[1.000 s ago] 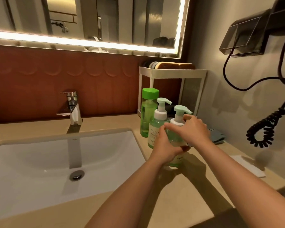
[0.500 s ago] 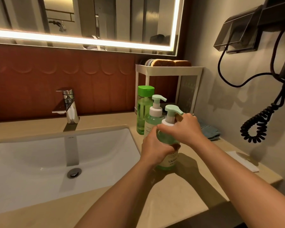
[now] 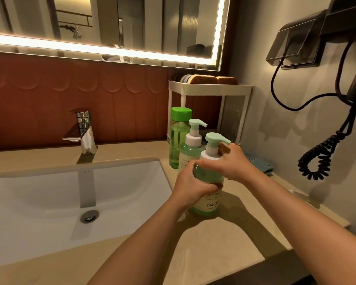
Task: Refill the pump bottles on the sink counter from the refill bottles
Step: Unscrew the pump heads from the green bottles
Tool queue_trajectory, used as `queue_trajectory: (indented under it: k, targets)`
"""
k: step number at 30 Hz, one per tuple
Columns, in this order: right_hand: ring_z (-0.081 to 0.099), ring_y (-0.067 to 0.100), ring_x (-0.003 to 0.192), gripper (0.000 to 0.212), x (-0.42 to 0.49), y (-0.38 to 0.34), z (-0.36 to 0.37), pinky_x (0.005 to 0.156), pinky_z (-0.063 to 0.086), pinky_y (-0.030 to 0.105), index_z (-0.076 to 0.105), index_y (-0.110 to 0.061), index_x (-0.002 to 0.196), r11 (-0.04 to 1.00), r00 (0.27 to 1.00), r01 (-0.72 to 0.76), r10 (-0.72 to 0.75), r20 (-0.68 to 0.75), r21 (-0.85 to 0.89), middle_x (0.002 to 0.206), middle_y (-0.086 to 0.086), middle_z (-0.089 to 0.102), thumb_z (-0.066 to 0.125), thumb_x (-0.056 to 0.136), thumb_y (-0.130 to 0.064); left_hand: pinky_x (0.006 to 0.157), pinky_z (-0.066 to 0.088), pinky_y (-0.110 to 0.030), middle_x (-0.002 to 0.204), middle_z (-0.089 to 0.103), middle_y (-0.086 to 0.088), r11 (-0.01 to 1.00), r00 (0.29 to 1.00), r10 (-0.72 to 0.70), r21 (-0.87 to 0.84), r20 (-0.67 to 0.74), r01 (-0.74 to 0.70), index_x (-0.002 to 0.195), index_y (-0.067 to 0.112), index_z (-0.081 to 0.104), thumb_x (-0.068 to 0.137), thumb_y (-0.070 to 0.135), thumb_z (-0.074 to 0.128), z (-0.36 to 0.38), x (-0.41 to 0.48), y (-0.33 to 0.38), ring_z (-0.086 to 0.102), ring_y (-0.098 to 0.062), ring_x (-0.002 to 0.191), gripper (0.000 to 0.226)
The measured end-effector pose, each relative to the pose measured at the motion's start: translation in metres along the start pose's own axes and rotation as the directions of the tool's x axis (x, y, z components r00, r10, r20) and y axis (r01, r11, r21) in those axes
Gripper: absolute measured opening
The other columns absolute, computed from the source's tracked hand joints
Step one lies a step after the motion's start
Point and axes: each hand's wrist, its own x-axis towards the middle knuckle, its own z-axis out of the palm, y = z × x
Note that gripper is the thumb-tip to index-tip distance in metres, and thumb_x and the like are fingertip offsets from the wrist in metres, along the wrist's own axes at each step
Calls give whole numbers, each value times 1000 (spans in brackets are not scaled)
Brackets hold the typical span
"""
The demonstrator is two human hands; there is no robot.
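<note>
A green pump bottle (image 3: 210, 202) with a white collar and mint pump head stands on the beige counter right of the sink. My left hand (image 3: 190, 187) wraps its body from the left. My right hand (image 3: 228, 164) grips the white collar just under the pump head. Behind it stands a second green pump bottle (image 3: 191, 145), untouched. A tall clear green bottle with a bright green cap (image 3: 178, 138) stands behind that, at the back of the row.
The white sink basin (image 3: 49, 202) and chrome tap (image 3: 83, 130) lie to the left. A white shelf rack (image 3: 210, 87) holding sponges stands behind the bottles. A blue cloth (image 3: 259, 162) lies right. A black hairdryer cord (image 3: 321, 159) hangs on the right wall.
Both hands have kept their hold on the front pump bottle. My right hand has shifted slightly around the collar. The view has moved a little closer and downward.
</note>
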Motion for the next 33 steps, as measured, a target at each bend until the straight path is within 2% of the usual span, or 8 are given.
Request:
queue_trajectory:
  k: [6,10,13,16,20,22,28,33]
  targets:
    - [57,4,97,36,2,1,-16,72,44,10,52,-26,114,996,954,28,-52,297,87,105,-15,57,68,83,-20,97,47,-37,122,56,3,1000,995,24,-7,98,-23,127,24,44,65,22,83,-10,3,-2,52,-15,115,73]
    - [52,9,108,56,-3,2,-21,75,40,14,47,-21,127,996,969,-16,-8,248,93,116,-10,53,72,78,-32,93,47,-34,118,57,4,1000,993,26,-16,117,-24,123,25,45,64,20,83,-10,3,-3,54,-14,112,70]
    - [54,9,103,64,-8,3,-3,76,44,20,48,-20,123,1000,999,1,-1,38,16,113,-8,54,77,69,-41,97,47,-39,119,57,5,1000,992,20,-4,121,-19,121,27,45,61,24,84,-10,5,-4,53,-14,114,72]
    - [59,9,99,54,-12,1,6,78,47,21,55,-22,116,996,994,54,-47,-97,65,105,-10,60,80,69,-30,95,48,-37,117,58,5,1000,991,19,-1,135,-19,120,28,45,61,25,83,-11,6,-4,54,-15,113,71]
    - [58,8,110,46,-10,4,-11,93,47,31,53,-38,111,956,979,13,-71,189,292,117,-9,62,69,74,-16,99,46,-40,119,58,4,1000,984,25,-22,175,-22,125,24,45,64,22,83,-15,7,-4,54,-14,114,72]
    - [52,5,113,51,-10,3,-18,89,43,24,47,-44,115,953,958,-34,-54,280,300,124,-10,55,65,73,-23,100,45,-42,120,58,4,999,984,22,-28,179,-17,125,25,45,62,24,84,-15,6,-4,54,-14,114,73]
    - [54,1,92,54,-11,-5,-1,66,40,12,51,-25,117,998,997,62,-61,-38,18,100,-16,55,79,71,-32,100,46,-43,119,57,5,1000,983,16,-25,184,-11,123,26,44,63,22,83,-14,8,-5,53,-16,116,72]
    - [55,-1,102,49,-16,-7,-15,66,45,8,45,-36,116,974,977,43,-87,193,221,109,-18,57,66,81,-8,99,47,-45,120,60,4,1000,980,12,-29,198,-6,126,26,46,48,42,82,-14,8,-5,56,-16,115,87]
